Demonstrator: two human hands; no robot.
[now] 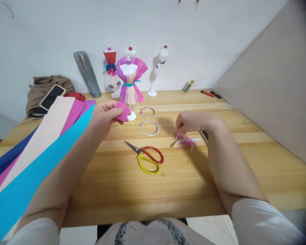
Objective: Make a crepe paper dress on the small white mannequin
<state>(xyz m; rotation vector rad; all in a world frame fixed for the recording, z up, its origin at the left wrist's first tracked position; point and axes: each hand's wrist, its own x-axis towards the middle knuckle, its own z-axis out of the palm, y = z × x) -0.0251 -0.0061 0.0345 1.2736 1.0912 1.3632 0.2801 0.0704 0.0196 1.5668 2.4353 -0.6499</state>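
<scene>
Between the thumb and fingers of my left hand (pixel 108 112) is a folded piece of pink crepe paper (pixel 122 111), held above the table. My right hand (pixel 185 122) is closed over a small pile of pink and white scraps (pixel 185 140); what its fingertips hold, if anything, is hidden. Scissors (pixel 140 151) with one red and one yellow handle lie between my forearms, points to the left. Beyond them rest two rolls of narrow tape (pixel 149 134). Behind my left hand stands a small dress form (pixel 129 85) in a purple, pink and cream paper dress.
Long strips of coloured paper (pixel 48 153) lie under and beside my left forearm. At the back are a thermos (pixel 88 75), a phone (pixel 52 97) on brown cloth, more dress forms (pixel 163 56) and a glue stick (pixel 189 86). A wall panel (pixel 275 75) bounds the right.
</scene>
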